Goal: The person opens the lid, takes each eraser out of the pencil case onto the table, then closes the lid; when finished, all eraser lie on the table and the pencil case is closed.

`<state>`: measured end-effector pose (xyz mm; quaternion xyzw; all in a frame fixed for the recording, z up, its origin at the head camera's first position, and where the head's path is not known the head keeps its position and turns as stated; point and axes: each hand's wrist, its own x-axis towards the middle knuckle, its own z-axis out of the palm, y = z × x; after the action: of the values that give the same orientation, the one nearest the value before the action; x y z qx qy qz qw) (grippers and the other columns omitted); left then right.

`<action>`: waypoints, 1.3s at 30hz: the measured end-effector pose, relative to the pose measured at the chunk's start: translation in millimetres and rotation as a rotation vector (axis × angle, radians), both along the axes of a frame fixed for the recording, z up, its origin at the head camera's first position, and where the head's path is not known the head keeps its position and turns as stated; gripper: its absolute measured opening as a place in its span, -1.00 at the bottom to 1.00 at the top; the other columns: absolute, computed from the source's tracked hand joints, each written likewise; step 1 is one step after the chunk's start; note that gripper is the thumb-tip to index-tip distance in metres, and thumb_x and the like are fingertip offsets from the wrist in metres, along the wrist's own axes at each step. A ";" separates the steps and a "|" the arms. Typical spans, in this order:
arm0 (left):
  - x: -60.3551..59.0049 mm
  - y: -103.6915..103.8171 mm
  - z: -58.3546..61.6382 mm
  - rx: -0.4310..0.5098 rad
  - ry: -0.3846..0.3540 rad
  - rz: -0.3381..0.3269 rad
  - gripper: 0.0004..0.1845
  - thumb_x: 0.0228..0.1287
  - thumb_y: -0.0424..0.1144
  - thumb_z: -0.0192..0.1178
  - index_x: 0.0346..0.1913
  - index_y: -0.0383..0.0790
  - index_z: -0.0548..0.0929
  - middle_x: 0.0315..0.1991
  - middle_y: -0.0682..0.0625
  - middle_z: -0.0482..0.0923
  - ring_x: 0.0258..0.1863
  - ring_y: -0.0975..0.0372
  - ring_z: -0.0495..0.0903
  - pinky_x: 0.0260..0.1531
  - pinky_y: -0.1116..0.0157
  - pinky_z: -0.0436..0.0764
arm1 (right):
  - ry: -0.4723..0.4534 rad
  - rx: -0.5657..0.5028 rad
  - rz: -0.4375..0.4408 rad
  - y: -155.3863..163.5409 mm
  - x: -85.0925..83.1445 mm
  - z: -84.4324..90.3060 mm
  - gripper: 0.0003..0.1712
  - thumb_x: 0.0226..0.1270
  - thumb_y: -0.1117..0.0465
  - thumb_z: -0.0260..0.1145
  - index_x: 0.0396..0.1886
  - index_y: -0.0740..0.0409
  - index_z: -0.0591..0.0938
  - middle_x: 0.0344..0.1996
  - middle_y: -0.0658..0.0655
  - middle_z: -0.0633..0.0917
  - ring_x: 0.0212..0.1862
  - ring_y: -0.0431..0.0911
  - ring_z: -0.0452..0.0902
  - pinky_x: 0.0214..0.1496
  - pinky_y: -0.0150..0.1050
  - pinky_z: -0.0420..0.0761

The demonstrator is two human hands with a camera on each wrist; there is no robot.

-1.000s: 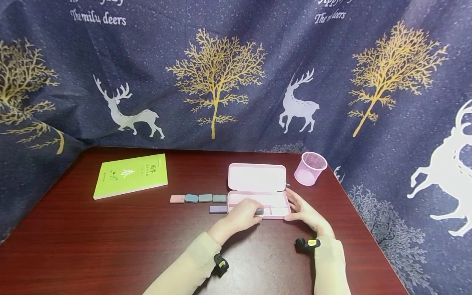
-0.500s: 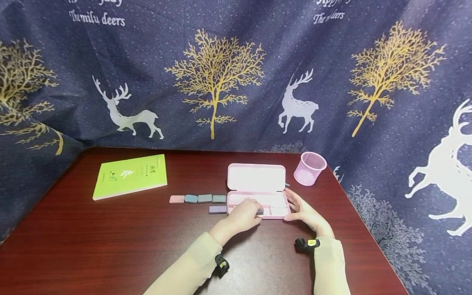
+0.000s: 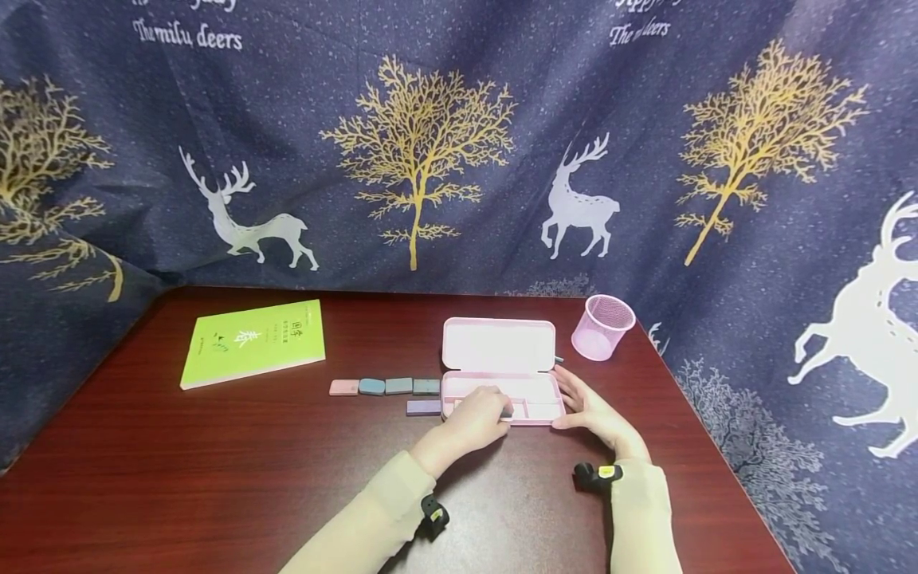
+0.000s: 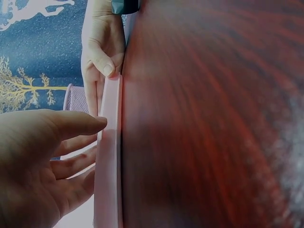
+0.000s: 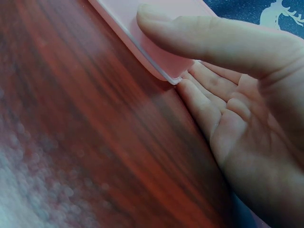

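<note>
A pink pencil case point(image 3: 539, 388) lies with its lid point(image 3: 499, 345) raised toward the back, showing several compartments. Over its front left part is my left hand point(image 3: 473, 416), pinching a small dark grey eraser point(image 3: 507, 414) at a front compartment. The left wrist view hides the eraser; there the left thumb point(image 4: 90, 124) lies at the case's pink front wall point(image 4: 108, 166). My right hand point(image 3: 598, 414) holds the case's right end, thumb point(image 5: 166, 28) along the front and the other fingers around the side.
Left of the case stand pink point(image 3: 343, 387), blue point(image 3: 371, 387), grey-green point(image 3: 398, 386) and dark green point(image 3: 426, 387) erasers in a row, with a purple one point(image 3: 424, 408) in front. A pink mesh cup point(image 3: 604, 328) is behind right; a green book point(image 3: 254, 343) lies back left.
The dark grey eraser shows slightly less at my left fingertips, which have shifted only a little. My right hand and the pencil case stay in place.
</note>
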<state>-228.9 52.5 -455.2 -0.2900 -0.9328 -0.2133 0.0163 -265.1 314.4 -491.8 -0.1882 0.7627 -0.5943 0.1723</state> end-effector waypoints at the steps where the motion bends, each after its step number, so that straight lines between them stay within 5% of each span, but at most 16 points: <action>1: -0.2 0.0 -0.2 0.002 -0.002 -0.001 -0.80 0.13 -0.26 0.35 -0.16 -0.20 0.74 -0.21 0.00 0.67 -0.12 0.17 0.63 -0.05 0.33 0.62 | -0.003 -0.001 -0.001 -0.3 0.0 0.1 0.21 0.07 0.42 0.45 0.54 0.33 -0.15 0.52 0.46 -0.11 0.51 0.39 -0.18 0.21 -0.67 0.32; 27: 1.1 5.3 0.7 -0.004 0.050 0.060 -0.77 0.30 -0.38 0.17 -0.06 -0.15 0.74 -0.15 -0.01 0.68 -0.09 0.17 0.66 -0.05 0.34 0.63 | -0.010 -0.015 0.000 0.3 -0.4 -2.3 0.21 0.06 0.43 0.44 0.55 0.31 -0.14 0.53 0.45 -0.12 0.52 0.38 -0.18 0.20 -0.67 0.32; 39: 1.9 8.2 4.5 -0.018 -0.017 0.115 -0.74 0.34 -0.41 0.09 -0.04 -0.20 0.73 -0.05 -0.04 0.71 0.03 0.15 0.66 0.09 0.30 0.59 | -0.018 -0.019 -0.004 0.1 0.5 -1.7 0.20 0.07 0.43 0.44 0.55 0.30 -0.15 0.53 0.45 -0.12 0.52 0.38 -0.19 0.20 -0.67 0.32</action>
<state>-227.0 60.7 -450.6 -0.2344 -0.9499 -0.2059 0.0178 -264.6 314.5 -493.5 -0.1828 0.7559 -0.6035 0.1761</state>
